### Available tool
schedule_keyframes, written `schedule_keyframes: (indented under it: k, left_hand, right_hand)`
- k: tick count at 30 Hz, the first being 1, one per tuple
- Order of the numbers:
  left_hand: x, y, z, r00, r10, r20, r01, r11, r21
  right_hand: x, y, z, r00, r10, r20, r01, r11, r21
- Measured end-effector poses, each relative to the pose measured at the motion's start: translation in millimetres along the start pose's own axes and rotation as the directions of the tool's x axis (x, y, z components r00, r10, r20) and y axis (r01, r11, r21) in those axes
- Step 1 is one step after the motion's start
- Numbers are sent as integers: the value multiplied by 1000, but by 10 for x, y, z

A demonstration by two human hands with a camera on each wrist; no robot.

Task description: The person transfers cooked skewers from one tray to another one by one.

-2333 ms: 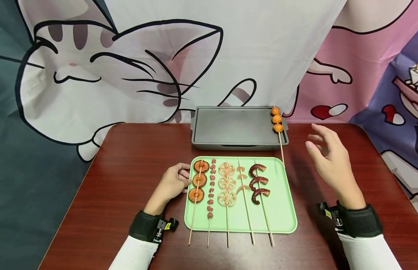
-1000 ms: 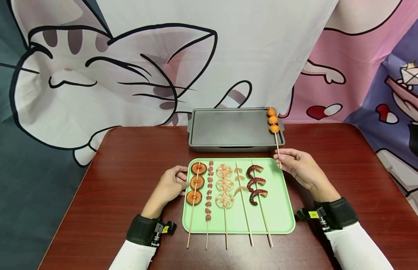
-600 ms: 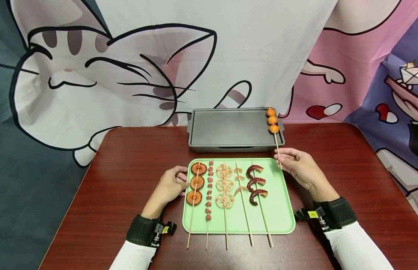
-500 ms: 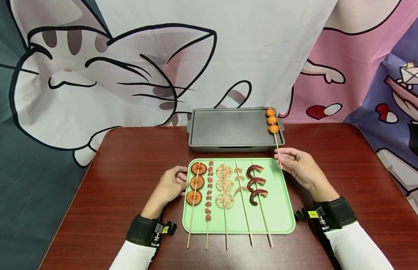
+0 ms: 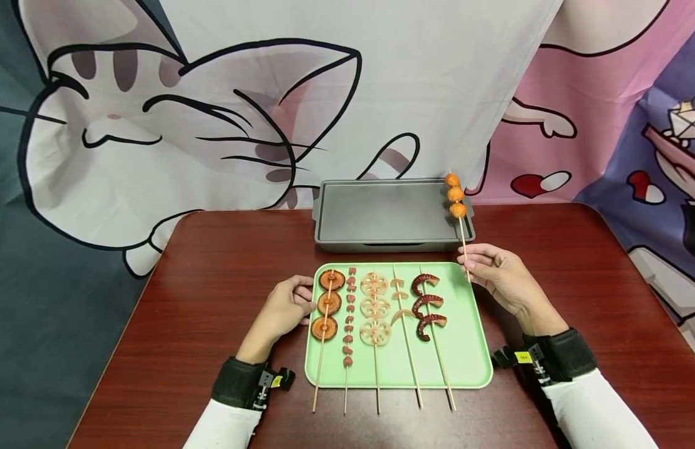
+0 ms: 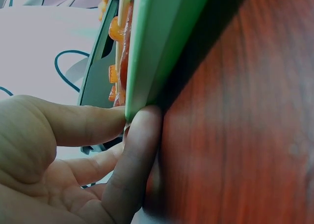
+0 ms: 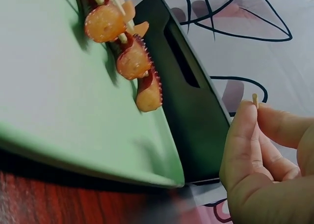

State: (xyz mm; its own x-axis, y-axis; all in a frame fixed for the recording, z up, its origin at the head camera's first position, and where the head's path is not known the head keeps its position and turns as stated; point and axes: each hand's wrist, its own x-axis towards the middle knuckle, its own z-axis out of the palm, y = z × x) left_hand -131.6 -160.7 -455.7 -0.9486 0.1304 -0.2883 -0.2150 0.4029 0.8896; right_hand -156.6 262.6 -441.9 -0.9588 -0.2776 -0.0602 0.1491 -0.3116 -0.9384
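The thin wooden skewer with three orange balls (image 5: 458, 212) is in your right hand (image 5: 501, 277), pinched near its bottom end. The balls sit over the right edge of the flat dark grey metal tray (image 5: 381, 215). Your left hand (image 5: 286, 308) pinches the left rim of the light green plastic tray (image 5: 465, 349) on the dark red bench (image 5: 213, 280).

On the table (image 5: 213, 274), the griddle pan (image 5: 381, 215) lies behind the tray (image 5: 465, 349). Five skewers lie side by side in the tray: mushroom (image 5: 327, 305) leftmost, octopus (image 5: 428, 305) rightmost, lotus root (image 5: 374, 305) between.
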Motion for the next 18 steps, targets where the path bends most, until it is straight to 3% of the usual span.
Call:
schedule_keyframes:
  k: [18]
  left_hand:
    - [3,-18,1,1000,9,-4,-9,1000,-6]
  right_hand:
    - [-96,-157,137,992,-36,123,37,999,-7]
